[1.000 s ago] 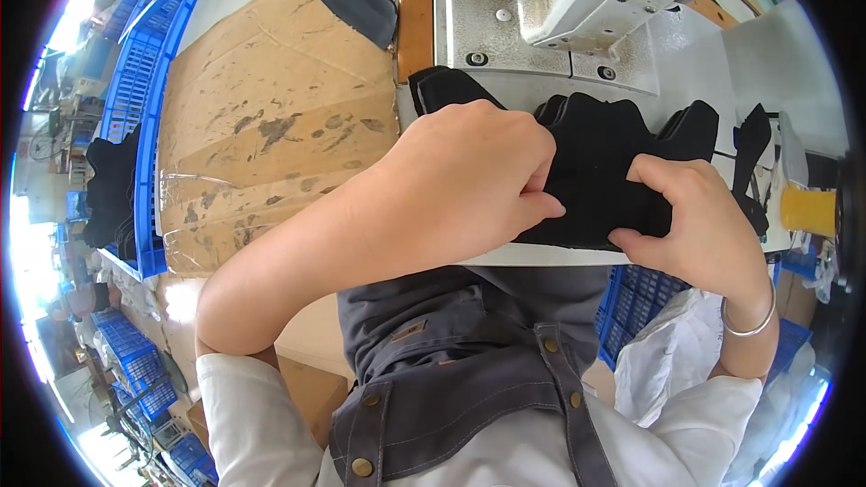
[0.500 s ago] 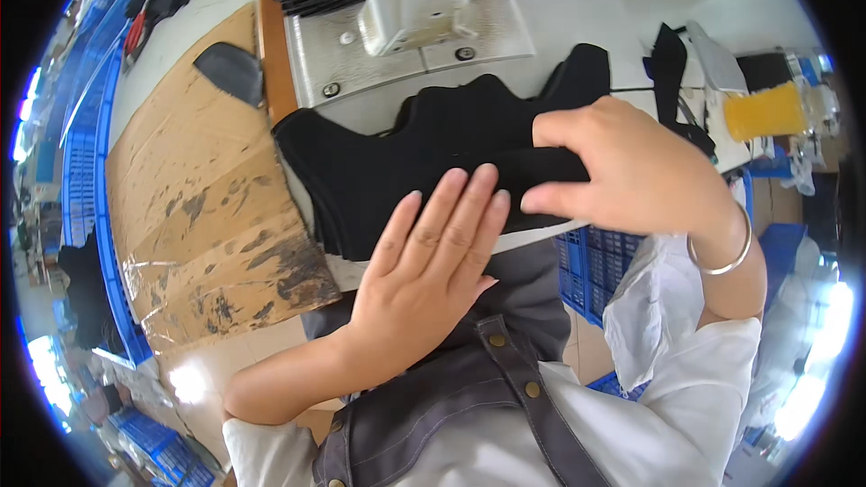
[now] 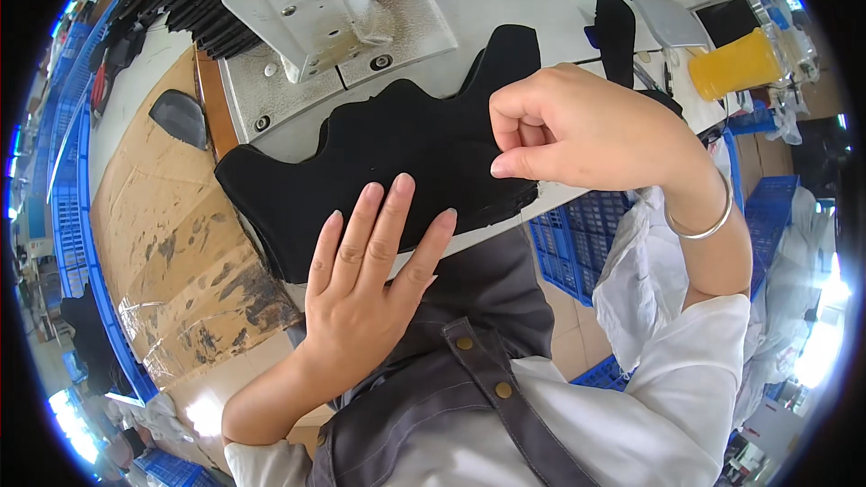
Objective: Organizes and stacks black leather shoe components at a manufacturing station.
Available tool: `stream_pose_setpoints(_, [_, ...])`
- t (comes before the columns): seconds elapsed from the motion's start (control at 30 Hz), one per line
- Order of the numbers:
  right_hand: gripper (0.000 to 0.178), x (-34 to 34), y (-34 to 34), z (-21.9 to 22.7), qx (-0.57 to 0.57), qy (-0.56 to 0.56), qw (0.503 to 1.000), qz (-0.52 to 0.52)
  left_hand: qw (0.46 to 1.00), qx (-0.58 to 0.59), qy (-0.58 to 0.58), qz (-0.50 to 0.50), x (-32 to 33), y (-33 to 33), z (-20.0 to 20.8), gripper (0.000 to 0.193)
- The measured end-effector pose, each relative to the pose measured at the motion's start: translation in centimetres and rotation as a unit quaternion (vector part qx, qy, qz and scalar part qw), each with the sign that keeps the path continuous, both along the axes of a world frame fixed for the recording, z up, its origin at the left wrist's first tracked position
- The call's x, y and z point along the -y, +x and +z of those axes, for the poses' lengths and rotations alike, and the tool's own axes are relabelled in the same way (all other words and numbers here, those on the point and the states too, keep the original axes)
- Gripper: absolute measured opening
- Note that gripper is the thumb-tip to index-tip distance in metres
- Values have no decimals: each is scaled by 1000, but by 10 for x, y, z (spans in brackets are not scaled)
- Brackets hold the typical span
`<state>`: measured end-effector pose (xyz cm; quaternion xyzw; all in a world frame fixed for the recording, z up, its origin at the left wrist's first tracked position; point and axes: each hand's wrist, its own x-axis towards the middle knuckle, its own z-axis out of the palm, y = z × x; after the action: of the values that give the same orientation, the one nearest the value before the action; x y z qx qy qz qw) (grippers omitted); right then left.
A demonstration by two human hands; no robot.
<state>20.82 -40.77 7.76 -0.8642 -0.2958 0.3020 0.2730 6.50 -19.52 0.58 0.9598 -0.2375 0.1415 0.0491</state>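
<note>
A stack of black fabric pieces (image 3: 388, 140) with wavy, scalloped far edges lies on the white table in front of me. My left hand (image 3: 365, 261) rests on its near part, fingers stretched and spread, palm down. Above the right part of the stack, my right hand (image 3: 586, 131) is closed, with the fingers curled in toward the thumb. Whether anything is pinched between those fingertips cannot be made out. A metal bangle (image 3: 706, 224) circles my right wrist.
Beyond the fabric stands a white machine (image 3: 289, 13) on a metal base plate, with black strips piled behind it. Brown cardboard (image 3: 171, 243) lies at left, holding a dark curved piece (image 3: 179, 117). At right are a yellow cup (image 3: 735, 65) and blue crates (image 3: 577, 239).
My right hand's thumb and fingers have drawn together from a wide gap. The fabric flap beside them now lies flat. My left fingers have spread, and the whole view has shifted.
</note>
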Motion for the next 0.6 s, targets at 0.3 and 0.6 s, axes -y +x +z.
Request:
stream_pose_setpoints(0.3, [22, 2, 2, -1, 21, -1, 1000, 4, 1000, 4, 11, -2, 1, 4, 3, 48])
stream_pose_setpoints(0.6, [44, -10, -42, 4, 365, -54, 929, 3, 996, -12, -76, -42, -5, 10, 17, 65])
